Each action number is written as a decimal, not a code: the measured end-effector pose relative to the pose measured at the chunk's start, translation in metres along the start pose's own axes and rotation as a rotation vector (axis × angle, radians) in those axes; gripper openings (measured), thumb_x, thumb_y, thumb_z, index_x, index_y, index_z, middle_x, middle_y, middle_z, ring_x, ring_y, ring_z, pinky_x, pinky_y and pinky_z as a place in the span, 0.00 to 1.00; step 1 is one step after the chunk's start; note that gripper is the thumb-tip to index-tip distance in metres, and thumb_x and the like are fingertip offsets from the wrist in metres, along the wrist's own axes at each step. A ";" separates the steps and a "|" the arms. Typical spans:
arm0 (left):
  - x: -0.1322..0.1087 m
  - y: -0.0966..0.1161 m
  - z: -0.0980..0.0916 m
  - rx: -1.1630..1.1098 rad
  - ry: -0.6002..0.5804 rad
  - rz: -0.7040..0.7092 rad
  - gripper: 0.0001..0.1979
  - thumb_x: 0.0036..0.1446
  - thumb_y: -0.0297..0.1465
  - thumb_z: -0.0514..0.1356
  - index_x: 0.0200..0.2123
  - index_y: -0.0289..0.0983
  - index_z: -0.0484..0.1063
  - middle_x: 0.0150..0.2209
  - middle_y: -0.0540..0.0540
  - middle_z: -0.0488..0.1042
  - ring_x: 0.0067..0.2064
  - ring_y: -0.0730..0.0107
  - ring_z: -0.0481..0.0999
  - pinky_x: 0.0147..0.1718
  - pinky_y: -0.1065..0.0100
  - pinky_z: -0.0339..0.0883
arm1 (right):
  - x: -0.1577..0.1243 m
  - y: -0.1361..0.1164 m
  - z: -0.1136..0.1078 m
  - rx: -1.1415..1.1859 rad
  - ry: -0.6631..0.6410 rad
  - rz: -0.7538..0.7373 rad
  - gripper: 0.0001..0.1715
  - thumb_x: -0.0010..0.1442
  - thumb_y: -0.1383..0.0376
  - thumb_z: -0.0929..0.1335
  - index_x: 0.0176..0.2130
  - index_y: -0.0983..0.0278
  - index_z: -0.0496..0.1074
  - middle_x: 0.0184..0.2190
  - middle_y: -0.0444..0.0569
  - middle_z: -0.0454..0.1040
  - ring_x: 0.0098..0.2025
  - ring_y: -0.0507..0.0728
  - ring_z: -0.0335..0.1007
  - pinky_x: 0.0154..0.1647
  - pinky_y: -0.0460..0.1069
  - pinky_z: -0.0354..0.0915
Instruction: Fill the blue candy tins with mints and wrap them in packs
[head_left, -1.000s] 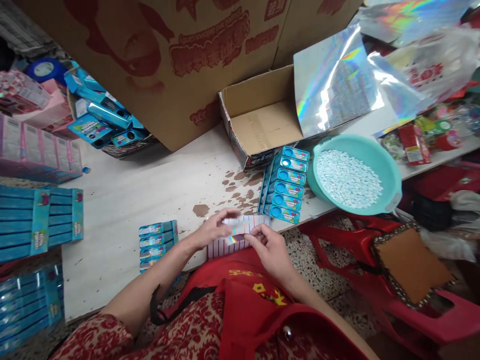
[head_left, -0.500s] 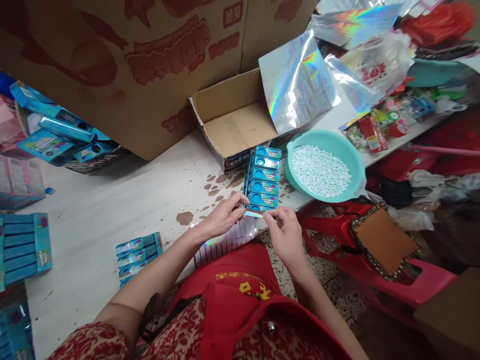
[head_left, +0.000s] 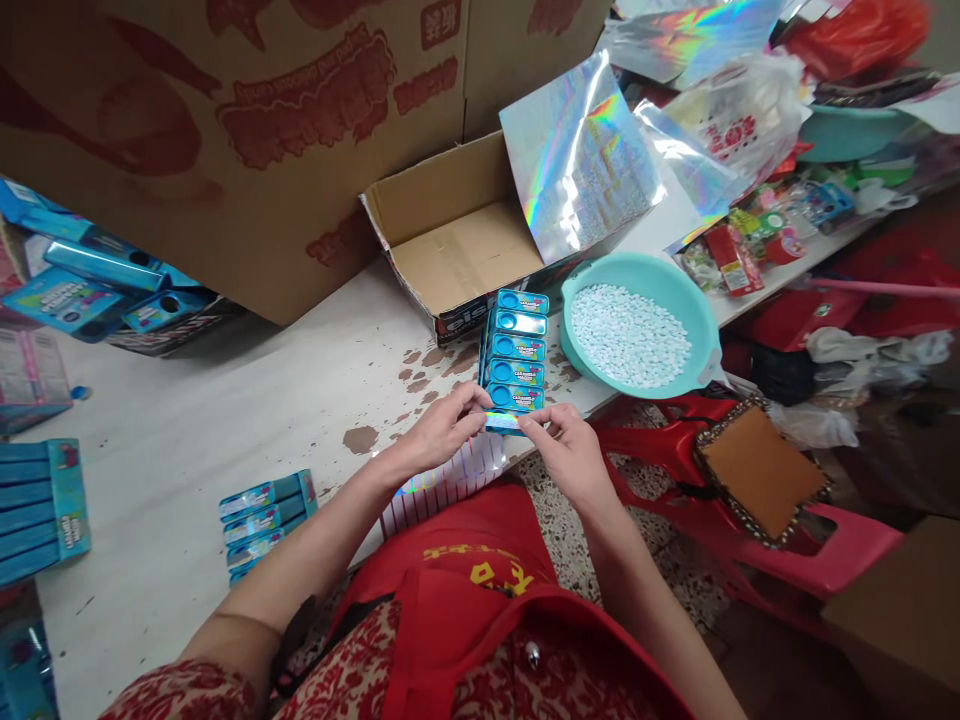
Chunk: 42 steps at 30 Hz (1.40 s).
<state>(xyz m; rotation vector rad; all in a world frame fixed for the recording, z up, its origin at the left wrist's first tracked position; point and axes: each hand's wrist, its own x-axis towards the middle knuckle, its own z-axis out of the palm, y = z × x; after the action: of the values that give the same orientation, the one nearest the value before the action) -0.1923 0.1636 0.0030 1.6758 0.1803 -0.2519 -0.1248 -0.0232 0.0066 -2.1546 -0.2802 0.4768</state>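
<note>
Between my two hands a small shiny holographic strip (head_left: 501, 420) lies over the nearest end of a row of blue candy packs (head_left: 517, 373). My left hand (head_left: 442, 430) pinches the strip's left end, and my right hand (head_left: 564, 447) pinches its right end. Just below them, a holographic sheet divided into strips (head_left: 446, 487) rests at the table's front edge. A turquoise bowl (head_left: 709, 335) of small white pellets stands to the right of the packs.
An open cardboard box (head_left: 409, 290) stands behind the packs, with a holographic sheet (head_left: 577, 160) leaning on it. Blue packs (head_left: 266, 520) lie left of my left arm. A large carton (head_left: 300, 150) rises behind. A red stool (head_left: 652, 460) is at the right.
The strip has tilted from nearly edge-on to showing its face, and now lies over the nearest pack. Both hands stay at its ends. The whole view has shifted slightly.
</note>
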 end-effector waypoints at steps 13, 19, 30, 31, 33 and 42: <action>-0.001 -0.045 0.012 0.118 0.272 -0.202 0.10 0.56 0.31 0.52 0.42 0.36 0.64 0.27 0.49 0.73 0.32 0.67 0.72 0.38 0.63 0.66 | 0.005 0.012 0.018 0.219 0.168 0.190 0.31 0.42 0.50 0.74 0.41 0.63 0.63 0.39 0.50 0.70 0.34 0.56 0.66 0.35 0.52 0.65; -0.024 -0.045 0.052 0.082 0.271 0.018 0.35 0.61 0.47 0.48 0.66 0.38 0.44 0.68 0.36 0.47 0.68 0.56 0.49 0.62 0.52 0.48 | -0.002 0.014 0.036 0.272 0.280 0.146 0.32 0.45 0.51 0.73 0.44 0.65 0.65 0.44 0.56 0.72 0.42 0.59 0.70 0.43 0.55 0.67; -0.025 -0.099 0.009 0.578 0.318 -0.136 0.32 0.63 0.47 0.44 0.64 0.37 0.53 0.65 0.37 0.55 0.66 0.52 0.50 0.61 0.51 0.44 | -0.018 0.038 0.035 0.549 0.318 0.186 0.27 0.55 0.51 0.67 0.49 0.63 0.65 0.52 0.57 0.69 0.48 0.58 0.70 0.49 0.57 0.67; -0.029 -0.107 -0.007 0.576 0.341 -0.226 0.28 0.64 0.45 0.43 0.60 0.36 0.60 0.61 0.37 0.62 0.62 0.53 0.57 0.59 0.53 0.49 | -0.024 0.045 0.034 0.599 0.355 0.212 0.27 0.56 0.50 0.66 0.50 0.62 0.64 0.53 0.56 0.68 0.48 0.58 0.70 0.49 0.57 0.68; -0.038 -0.124 -0.036 0.571 0.290 -0.380 0.24 0.62 0.44 0.45 0.47 0.35 0.72 0.48 0.37 0.73 0.52 0.52 0.67 0.53 0.54 0.55 | -0.037 0.060 0.037 0.613 0.402 0.280 0.27 0.57 0.47 0.64 0.48 0.62 0.65 0.51 0.55 0.68 0.46 0.57 0.71 0.47 0.56 0.68; -0.071 -0.146 -0.069 0.291 0.030 -0.508 0.19 0.42 0.48 0.62 0.20 0.37 0.68 0.20 0.51 0.65 0.27 0.69 0.65 0.27 0.70 0.56 | -0.050 0.081 0.084 0.273 -0.252 0.107 0.19 0.53 0.52 0.67 0.37 0.64 0.71 0.32 0.52 0.77 0.34 0.57 0.74 0.37 0.54 0.71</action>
<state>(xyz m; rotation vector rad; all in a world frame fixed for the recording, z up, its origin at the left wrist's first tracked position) -0.2951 0.2520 -0.1098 1.9014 0.6192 -0.6592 -0.2044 -0.0276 -0.0926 -1.8497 -0.2245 0.8029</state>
